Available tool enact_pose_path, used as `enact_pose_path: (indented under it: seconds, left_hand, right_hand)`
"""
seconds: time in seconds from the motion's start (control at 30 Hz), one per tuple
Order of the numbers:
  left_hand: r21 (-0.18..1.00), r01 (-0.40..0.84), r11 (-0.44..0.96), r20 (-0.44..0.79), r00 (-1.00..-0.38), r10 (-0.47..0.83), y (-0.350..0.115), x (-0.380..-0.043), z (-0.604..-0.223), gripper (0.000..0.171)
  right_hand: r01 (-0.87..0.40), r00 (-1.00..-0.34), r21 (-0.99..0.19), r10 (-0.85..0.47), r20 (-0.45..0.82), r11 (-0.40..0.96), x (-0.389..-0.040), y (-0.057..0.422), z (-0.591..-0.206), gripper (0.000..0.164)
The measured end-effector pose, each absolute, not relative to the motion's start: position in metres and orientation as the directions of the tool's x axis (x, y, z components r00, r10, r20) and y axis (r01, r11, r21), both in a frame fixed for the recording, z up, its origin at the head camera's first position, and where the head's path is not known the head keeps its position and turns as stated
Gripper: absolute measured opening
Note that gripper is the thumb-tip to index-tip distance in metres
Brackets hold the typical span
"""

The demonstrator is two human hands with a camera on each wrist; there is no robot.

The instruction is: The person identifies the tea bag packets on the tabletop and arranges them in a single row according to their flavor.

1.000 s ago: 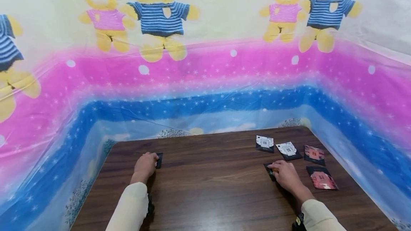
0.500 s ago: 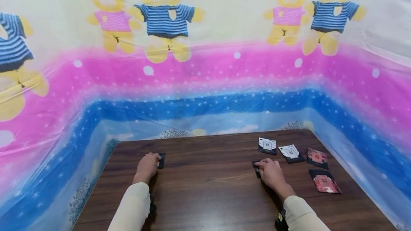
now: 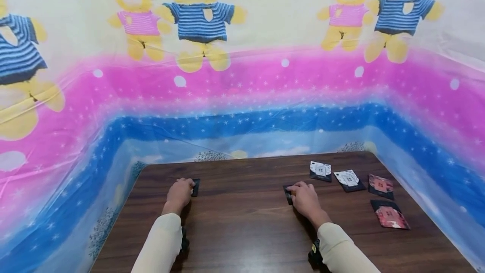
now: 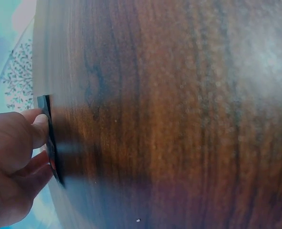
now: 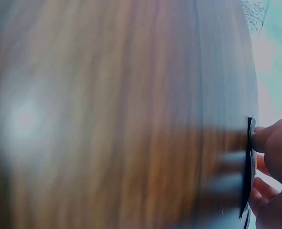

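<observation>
i judge this partway: left hand (image 3: pixel 179 194) pinches one thin black packet (image 3: pixel 196 187), right hand (image 3: pixel 306 199) another black packet (image 3: pixel 287 195), with two flat white-and-black packets (image 3: pixel 349 180) and two red-and-black packets (image 3: pixel 390 215) untouched.

A makeshift draped booth; bear-printed cloth (image 3: pixel 242 83) hangs around a wood-grain table (image 3: pixel 242 218).
</observation>
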State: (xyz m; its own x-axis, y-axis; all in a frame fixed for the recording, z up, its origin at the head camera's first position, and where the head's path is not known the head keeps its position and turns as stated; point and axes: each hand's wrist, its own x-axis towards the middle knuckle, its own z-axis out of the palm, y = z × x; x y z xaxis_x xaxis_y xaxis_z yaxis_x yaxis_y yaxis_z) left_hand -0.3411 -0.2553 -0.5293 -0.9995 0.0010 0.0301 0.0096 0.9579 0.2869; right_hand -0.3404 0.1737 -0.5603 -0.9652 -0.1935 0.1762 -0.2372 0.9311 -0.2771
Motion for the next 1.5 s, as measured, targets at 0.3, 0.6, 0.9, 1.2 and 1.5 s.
enact_pose_path:
  seconds: [0.3,0.6,0.9,1.2,1.5]
  left_hand:
    - [0.293,0.002,0.956,0.014,-1.0,-0.003,-0.255,-0.342,-0.529,0.03]
    - [0.288,-0.018,0.958,0.014,-1.0,-0.022,-0.255,-0.342,-0.532,0.029]
    - [0.296,-0.023,0.955,0.03,-0.999,-0.033,-0.256,-0.343,-0.531,0.028]
    - [0.311,-0.016,0.95,0.047,-0.998,-0.032,-0.256,-0.342,-0.531,0.029]
    - [0.333,-0.028,0.943,0.048,-0.998,-0.047,-0.258,-0.338,-0.53,0.027]
  right_hand:
    - [-0.237,-0.968,-0.286,-0.201,0.151,0.928,-0.346,0.144,-0.557,0.03]
    - [-0.252,-0.961,-0.321,-0.197,0.194,0.913,-0.349,0.111,-0.558,0.029]
    - [-0.2,-0.975,-0.382,-0.146,0.166,0.902,-0.35,0.076,-0.55,0.029]
    - [-0.205,-0.972,-0.387,-0.142,0.186,0.899,-0.355,0.047,-0.554,0.028]
    - [-0.239,-0.962,-0.374,-0.168,0.214,0.896,-0.352,0.018,-0.555,0.026]
